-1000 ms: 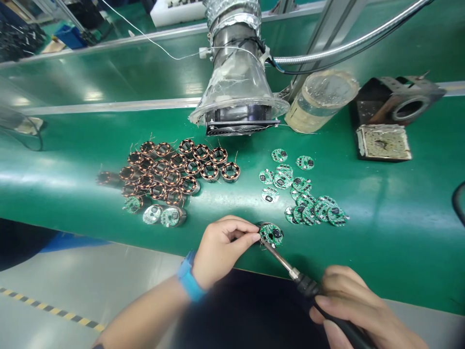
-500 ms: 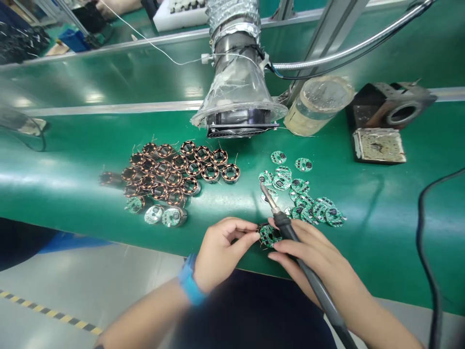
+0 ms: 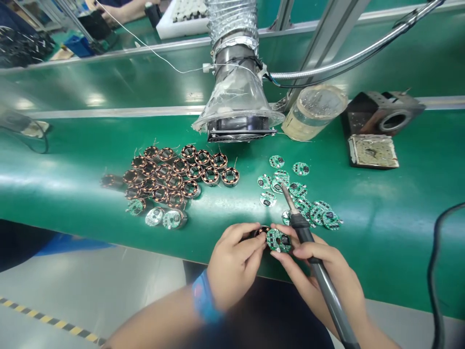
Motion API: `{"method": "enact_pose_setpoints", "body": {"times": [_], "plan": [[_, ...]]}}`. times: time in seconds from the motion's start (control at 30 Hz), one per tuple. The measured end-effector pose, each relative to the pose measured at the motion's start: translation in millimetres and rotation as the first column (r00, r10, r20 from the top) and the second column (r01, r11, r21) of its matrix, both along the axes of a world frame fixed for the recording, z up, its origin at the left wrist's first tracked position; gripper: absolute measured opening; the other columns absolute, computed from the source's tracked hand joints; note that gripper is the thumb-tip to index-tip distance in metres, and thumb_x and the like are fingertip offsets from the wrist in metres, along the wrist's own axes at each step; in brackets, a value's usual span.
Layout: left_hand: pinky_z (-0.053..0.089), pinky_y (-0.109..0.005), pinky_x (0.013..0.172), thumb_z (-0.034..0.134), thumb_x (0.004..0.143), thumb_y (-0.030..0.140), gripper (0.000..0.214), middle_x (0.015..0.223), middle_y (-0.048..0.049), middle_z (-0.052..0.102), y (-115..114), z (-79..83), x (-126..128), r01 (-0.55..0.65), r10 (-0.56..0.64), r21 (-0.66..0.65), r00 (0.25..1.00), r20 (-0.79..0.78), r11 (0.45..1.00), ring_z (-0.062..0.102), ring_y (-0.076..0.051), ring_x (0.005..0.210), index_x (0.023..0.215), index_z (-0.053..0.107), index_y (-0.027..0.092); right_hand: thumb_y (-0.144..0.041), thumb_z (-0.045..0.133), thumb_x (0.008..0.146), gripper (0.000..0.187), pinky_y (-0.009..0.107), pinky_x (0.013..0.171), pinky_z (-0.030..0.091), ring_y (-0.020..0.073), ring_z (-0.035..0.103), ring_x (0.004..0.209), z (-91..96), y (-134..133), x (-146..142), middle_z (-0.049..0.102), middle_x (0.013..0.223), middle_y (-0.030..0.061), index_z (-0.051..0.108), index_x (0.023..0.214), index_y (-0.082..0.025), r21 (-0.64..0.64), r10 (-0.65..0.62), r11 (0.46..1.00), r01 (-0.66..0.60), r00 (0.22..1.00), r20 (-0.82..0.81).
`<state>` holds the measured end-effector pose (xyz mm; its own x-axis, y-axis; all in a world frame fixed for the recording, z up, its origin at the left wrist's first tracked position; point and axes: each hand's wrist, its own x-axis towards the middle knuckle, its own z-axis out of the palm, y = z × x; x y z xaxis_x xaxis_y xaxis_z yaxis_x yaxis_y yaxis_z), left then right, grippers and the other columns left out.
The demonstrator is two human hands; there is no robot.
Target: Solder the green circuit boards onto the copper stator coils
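Note:
My left hand (image 3: pixel 234 261), with a blue band at the wrist, pinches a copper-wound motor stator (image 3: pixel 263 230), mostly covered by the fingers. Right beside it, my right hand (image 3: pixel 336 274) grips a round green circuit board (image 3: pixel 278 241) by its edges between thumb and fingers. A soldering iron (image 3: pixel 301 227) also rests in my right hand, its tip pointing up and left over the loose circuit boards (image 3: pixel 321 213). Stator and board are side by side; whether they touch is unclear.
Several copper stators (image 3: pixel 174 182) are grouped at left, three in front topped with boards (image 3: pixel 172 219). A fume-extraction hood (image 3: pixel 238 111) hangs at the back. A cloudy jar (image 3: pixel 314 114) and an iron stand with sponge (image 3: pixel 374 151) stand at right. Across the bench is another person's arm (image 3: pixel 127 10).
The circuit board has shifted right off the stator, and the stator's windings now show beside it. The soldering iron's tip has moved right and slightly down with my right hand.

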<state>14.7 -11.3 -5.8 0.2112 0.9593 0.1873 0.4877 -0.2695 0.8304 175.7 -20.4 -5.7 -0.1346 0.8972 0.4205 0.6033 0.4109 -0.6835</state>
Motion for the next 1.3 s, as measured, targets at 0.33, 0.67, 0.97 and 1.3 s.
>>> {"method": "enact_pose_setpoints", "body": {"times": [0.33, 0.67, 0.97, 1.3], "plan": [[0.045, -0.039, 0.098, 0.048, 0.083, 0.003, 0.069, 0.132, -0.0113, 0.050, -16.8, -11.4, -5.3, 0.076, -0.019, -0.243, 0.974, 0.227, 0.967, 0.051, -0.020, 0.118, 0.140, 0.016, 0.025, -0.014, 0.062, 0.076, 0.019, 0.025, 0.077, 0.052, 0.0157, 0.063, 0.095, -3.9, -2.7, -10.7, 0.062, 0.109, 0.0059, 0.050, 0.088, -0.023, 0.007, 0.001, 1.000, -0.002, 0.987, 0.158], [0.047, -0.048, 0.084, 0.060, 0.078, 0.017, 0.067, 0.102, -0.0122, 0.062, -9.0, -0.7, -25.4, -0.101, 0.155, 0.146, 0.890, -0.428, 0.984, 0.056, -0.028, 0.096, 0.137, 0.029, 0.017, -0.016, 0.055, 0.082, 0.030, 0.030, 0.086, 0.049, 0.0164, 0.060, 0.103, -5.3, 12.3, -9.5, 0.061, 0.115, 0.0075, 0.048, 0.110, -0.022, 0.000, 0.021, 1.000, -0.021, 0.990, 0.141], [0.030, -0.059, 0.096, 0.064, 0.078, 0.030, 0.042, 0.142, -0.0167, 0.035, 48.6, 30.0, -19.6, -0.245, 0.397, 0.314, 0.620, -0.676, 0.917, 0.026, -0.044, 0.129, 0.118, 0.057, 0.020, -0.012, 0.048, 0.083, 0.011, 0.044, 0.075, 0.048, 0.0244, 0.061, 0.088, -17.4, 43.3, -4.7, 0.064, 0.103, 0.0129, 0.054, 0.091, -0.017, 0.061, 0.127, 0.984, -0.167, 0.900, 0.417], [0.047, -0.046, 0.082, 0.051, 0.085, 0.013, 0.019, 0.117, -0.0148, 0.059, 28.3, 14.4, -6.9, -0.098, 0.304, 0.339, 0.713, -0.632, 0.936, 0.055, -0.030, 0.104, 0.100, 0.063, 0.015, -0.012, 0.067, 0.070, 0.029, 0.044, 0.087, 0.047, 0.0219, 0.058, 0.103, -21.6, 10.2, 16.9, 0.064, 0.099, 0.0060, 0.048, 0.089, -0.021, 0.118, 0.021, 0.992, -0.038, 0.989, 0.145]]}}
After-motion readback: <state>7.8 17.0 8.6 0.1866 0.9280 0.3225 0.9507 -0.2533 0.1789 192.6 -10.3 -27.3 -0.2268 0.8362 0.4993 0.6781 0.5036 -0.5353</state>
